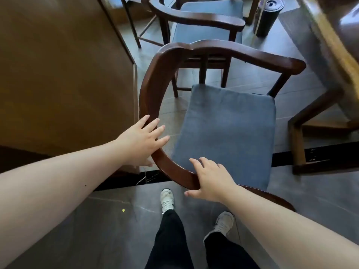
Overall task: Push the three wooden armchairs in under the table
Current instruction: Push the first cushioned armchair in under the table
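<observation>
A dark wooden armchair (229,131) with a blue-grey seat cushion stands right in front of me, out on the floor to the left of the wooden table (338,47). My left hand (141,140) lies over the left curve of its rounded back rail, fingers spread on top. My right hand (211,179) sits on the near part of the same rail, fingers inside and thumb outside. Beyond it a second, similar armchair (204,16) stands further along the table's side. A third chair is not clearly visible.
A tall wooden panel (58,74) runs close along the left, leaving a narrow lane. The table's leg frame (297,136) stands on the floor at the right. A black cylindrical bin (267,16) stands at the back near the table. My feet are on grey tiles behind the chair.
</observation>
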`<control>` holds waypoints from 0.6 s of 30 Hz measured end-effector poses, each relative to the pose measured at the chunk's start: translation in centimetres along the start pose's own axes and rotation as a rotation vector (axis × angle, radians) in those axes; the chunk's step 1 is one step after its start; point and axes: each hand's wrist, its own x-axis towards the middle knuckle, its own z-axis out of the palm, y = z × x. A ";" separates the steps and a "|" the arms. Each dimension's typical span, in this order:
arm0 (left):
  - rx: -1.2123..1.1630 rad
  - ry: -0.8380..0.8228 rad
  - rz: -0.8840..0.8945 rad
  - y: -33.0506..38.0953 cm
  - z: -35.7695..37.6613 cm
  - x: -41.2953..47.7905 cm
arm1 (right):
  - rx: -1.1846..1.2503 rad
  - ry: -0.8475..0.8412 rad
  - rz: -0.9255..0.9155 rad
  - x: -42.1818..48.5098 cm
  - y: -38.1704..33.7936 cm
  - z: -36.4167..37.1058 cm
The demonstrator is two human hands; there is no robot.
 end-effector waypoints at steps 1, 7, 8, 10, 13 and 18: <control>0.065 -0.014 0.026 -0.9 0.2 0.3 | 0.020 -0.007 0.017 0.6 -0.5 0.2; 0.266 0.058 0.206 -6.7 2.2 2.2 | 0.096 -0.069 0.150 4.0 -3.8 2.2; 0.277 0.103 0.216 -7.4 2.3 2.5 | 0.092 -0.040 0.156 4.3 -3.8 2.3; 0.284 0.217 0.257 -8.9 2.5 3.7 | 0.074 -0.018 0.170 4.5 -4.0 2.4; 0.281 0.302 0.309 -10.2 2.5 5.2 | 0.069 -0.053 0.177 4.6 -4.0 2.1; 0.260 0.307 0.359 -9.4 2.1 5.2 | 0.032 -0.101 0.164 3.5 -3.4 2.0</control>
